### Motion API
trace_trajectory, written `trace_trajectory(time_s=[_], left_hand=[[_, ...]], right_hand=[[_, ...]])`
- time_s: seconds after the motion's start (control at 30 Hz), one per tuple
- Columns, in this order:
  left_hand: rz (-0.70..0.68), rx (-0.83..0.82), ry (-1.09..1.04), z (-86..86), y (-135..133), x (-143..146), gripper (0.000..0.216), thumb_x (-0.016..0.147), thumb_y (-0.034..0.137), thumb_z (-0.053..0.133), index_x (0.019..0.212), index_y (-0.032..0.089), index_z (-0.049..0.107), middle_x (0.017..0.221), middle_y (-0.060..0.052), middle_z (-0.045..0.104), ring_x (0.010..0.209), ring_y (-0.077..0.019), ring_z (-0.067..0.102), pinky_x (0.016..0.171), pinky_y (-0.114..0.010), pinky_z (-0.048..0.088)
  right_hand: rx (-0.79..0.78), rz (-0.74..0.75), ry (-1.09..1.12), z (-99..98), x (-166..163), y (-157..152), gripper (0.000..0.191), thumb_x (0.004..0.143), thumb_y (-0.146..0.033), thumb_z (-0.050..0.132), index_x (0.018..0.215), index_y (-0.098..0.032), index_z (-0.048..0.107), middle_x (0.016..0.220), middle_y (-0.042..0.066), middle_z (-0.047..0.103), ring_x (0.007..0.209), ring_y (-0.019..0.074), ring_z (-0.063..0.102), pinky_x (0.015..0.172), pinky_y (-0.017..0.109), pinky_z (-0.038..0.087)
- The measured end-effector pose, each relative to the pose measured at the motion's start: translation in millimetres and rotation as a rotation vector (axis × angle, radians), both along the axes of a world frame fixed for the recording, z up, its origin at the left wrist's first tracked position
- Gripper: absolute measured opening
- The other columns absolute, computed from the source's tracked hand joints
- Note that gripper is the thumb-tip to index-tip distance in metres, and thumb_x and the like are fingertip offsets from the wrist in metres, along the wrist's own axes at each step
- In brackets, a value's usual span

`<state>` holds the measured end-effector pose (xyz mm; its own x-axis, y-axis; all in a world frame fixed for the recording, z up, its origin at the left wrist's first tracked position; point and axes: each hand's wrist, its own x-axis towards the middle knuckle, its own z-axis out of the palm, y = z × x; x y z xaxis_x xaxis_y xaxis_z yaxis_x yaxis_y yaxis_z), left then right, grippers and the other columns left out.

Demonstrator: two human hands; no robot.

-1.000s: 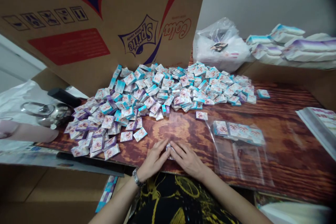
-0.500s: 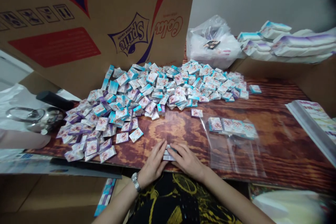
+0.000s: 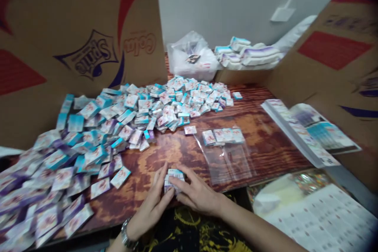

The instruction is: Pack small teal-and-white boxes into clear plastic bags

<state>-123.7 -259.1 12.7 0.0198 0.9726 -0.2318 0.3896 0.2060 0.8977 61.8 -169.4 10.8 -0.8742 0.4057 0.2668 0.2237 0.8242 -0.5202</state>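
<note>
Near the table's front edge, my left hand (image 3: 153,201) and my right hand (image 3: 197,193) are closed around a small stack of little cardboard boxes (image 3: 175,174) with white and blue sides. The left fingers and thumb press the stack's left side. The right fingers curl over its top and right side, hiding part of it. Right of my hands lies a clear plastic bag (image 3: 228,165) with several of the same boxes (image 3: 227,135) at its far end. A single box (image 3: 190,130) lies just left of the bag.
A large heap of small boxes (image 3: 141,106) spreads over the table's left and back. Behind stand a big carton (image 3: 138,63) and a bag of white stuff (image 3: 189,63). Printed sheets (image 3: 295,134) lie at the right edge, with another carton (image 3: 327,67) beyond.
The view has turned to the right, so the scene has shifted left and the right carton shows. Both hands stay on the boxes, which now show more of their top between the fingers.
</note>
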Motion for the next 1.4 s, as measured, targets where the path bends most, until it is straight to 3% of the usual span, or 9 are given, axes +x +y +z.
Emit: trace_trajectory(time_s=[0.13,0.33,0.43,0.5,0.7,0.83,1.0,1.23,1.4], left_hand=[[-0.138,-0.110,-0.203,16.9,29,24,0.071,0.088,0.048,0.043,0.144,0.028,0.003,0.153,-0.001,0.001,0.140,-0.0230,0.001,0.113,-0.046,0.005],[-0.294,-0.171,-0.517,10.9,64,75,0.072,0.084,0.045,0.054,0.144,0.025,0.018,0.147,-0.007,0.031,0.133,-0.0267,0.030,0.110,-0.047,0.023],[-0.326,-0.153,-0.533,5.4,71,96,0.069,0.082,0.041,0.057,0.142,0.024,0.025,0.142,-0.007,0.038,0.129,-0.0276,0.037,0.106,-0.048,0.030],[-0.337,-0.097,-0.417,5.2,72,105,0.064,0.083,0.039,0.055,0.140,0.024,0.029,0.141,-0.009,0.040,0.127,-0.0274,0.039,0.105,-0.048,0.032],[-0.080,0.467,0.360,-1.2,74,125,0.061,0.081,0.040,0.057,0.133,0.015,0.037,0.128,-0.018,0.044,0.119,-0.0331,0.041,0.098,-0.051,0.038],[-0.036,0.549,0.656,-23.1,91,134,0.053,0.082,0.030,0.053,0.130,0.012,0.038,0.117,-0.018,0.049,0.105,-0.0325,0.048,0.082,-0.046,0.048],[-0.045,0.579,0.573,-37.8,103,128,0.026,0.087,0.011,0.034,0.109,0.015,0.048,0.088,-0.009,0.057,0.084,-0.0217,0.055,0.073,-0.035,0.050],[0.122,0.514,0.341,-32.9,96,121,0.019,0.089,0.016,0.038,0.106,0.019,0.045,0.092,-0.008,0.059,0.083,-0.0197,0.060,0.073,-0.034,0.050],[0.137,0.467,0.276,-32.3,97,118,0.017,0.089,0.020,0.040,0.105,0.018,0.045,0.092,-0.008,0.057,0.084,-0.0200,0.059,0.075,-0.037,0.050]], right_hand=[[0.243,-0.106,-0.099,16.3,42,-2,0.055,0.091,-0.027,0.048,0.141,-0.019,0.027,0.141,0.021,0.031,0.130,0.0260,0.033,0.094,0.037,0.045],[0.521,-0.343,-0.098,21.2,102,-10,0.049,0.090,-0.018,0.048,0.136,-0.028,0.039,0.121,0.014,0.057,0.104,0.0214,0.058,0.081,0.033,0.052],[0.438,-0.425,-0.139,19.5,121,-15,0.050,0.089,-0.018,0.048,0.136,-0.033,0.039,0.119,0.010,0.059,0.105,0.0214,0.058,0.085,0.035,0.051],[0.337,-0.445,-0.133,15.9,131,-18,0.051,0.089,-0.019,0.048,0.138,-0.032,0.036,0.120,0.010,0.058,0.106,0.0213,0.056,0.086,0.035,0.051],[0.143,-0.723,-0.094,-9.7,153,-8,0.055,0.090,-0.027,0.047,0.141,-0.026,0.028,0.110,0.012,0.057,0.099,0.0231,0.059,0.083,0.037,0.052],[0.086,-0.775,-0.168,-30.5,144,10,0.054,0.088,-0.029,0.049,0.140,-0.024,0.032,0.103,0.011,0.056,0.092,0.0245,0.060,0.078,0.039,0.054],[-0.003,-0.702,-0.135,-38.6,113,32,0.054,0.086,-0.026,0.053,0.137,-0.024,0.037,0.107,0.011,0.052,0.092,0.0230,0.059,0.079,0.037,0.053],[-0.213,-0.582,0.039,-30.7,90,61,0.056,0.084,-0.021,0.056,0.136,-0.029,0.038,0.106,0.006,0.049,0.100,0.0186,0.054,0.089,0.033,0.047],[-0.298,-0.512,-0.022,-23.0,86,76,0.057,0.081,-0.019,0.060,0.134,-0.031,0.041,0.100,0.005,0.052,0.097,0.0193,0.054,0.088,0.034,0.046]])
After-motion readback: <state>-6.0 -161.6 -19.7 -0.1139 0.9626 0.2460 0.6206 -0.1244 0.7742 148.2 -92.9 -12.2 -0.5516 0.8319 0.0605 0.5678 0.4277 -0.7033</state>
